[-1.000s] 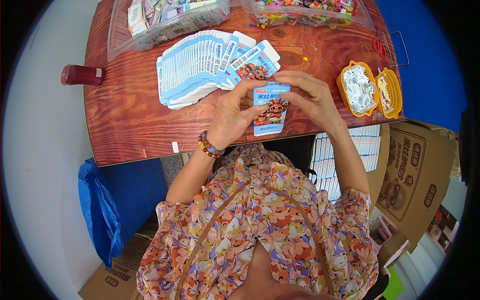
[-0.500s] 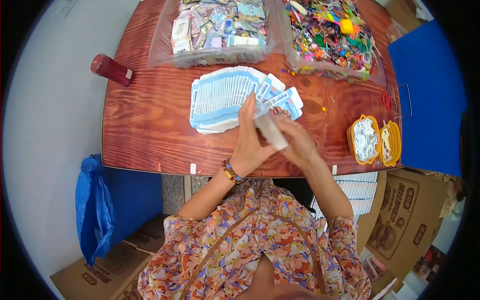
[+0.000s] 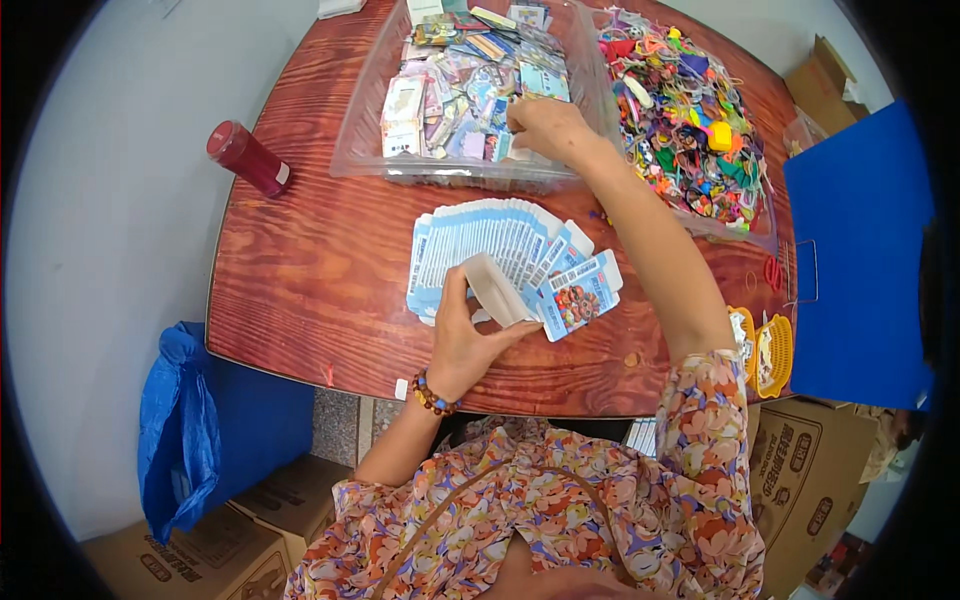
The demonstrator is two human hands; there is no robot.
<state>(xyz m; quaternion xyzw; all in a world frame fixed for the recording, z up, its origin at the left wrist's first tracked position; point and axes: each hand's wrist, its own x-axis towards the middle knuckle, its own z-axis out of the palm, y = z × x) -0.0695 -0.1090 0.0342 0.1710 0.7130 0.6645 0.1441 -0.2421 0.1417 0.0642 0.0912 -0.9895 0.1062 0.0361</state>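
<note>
My left hand (image 3: pixel 463 348) grips a small carton (image 3: pixel 496 288) by its sides, its open end facing up and its pale inside showing. My right arm is stretched far forward. My right hand (image 3: pixel 555 130) is over the clear plastic tub (image 3: pixel 360 125) full of small flat packets (image 3: pixel 450 85), its fingers curled down at the packets near the front right corner. What those fingers pinch, if anything, is hidden. Just beyond my left hand, a fanned row of flat light-blue and white cartons (image 3: pixel 475 235) lies on the table, with a picture-fronted carton (image 3: pixel 580 297) at its right end.
A second tub (image 3: pixel 755 232) holds colourful small trinkets at the back right. A dark red bottle (image 3: pixel 250 158) lies at the left. Yellow baskets (image 3: pixel 774 355), red scissors (image 3: pixel 773 272) and a blue panel (image 3: pixel 855 250) are at the right. A blue bag (image 3: pixel 180 430) hangs beside the table.
My right hand has left the carton and reached forward to the packet tub. My left hand keeps the carton, now tilted with its open end up. The whole view has shifted.
</note>
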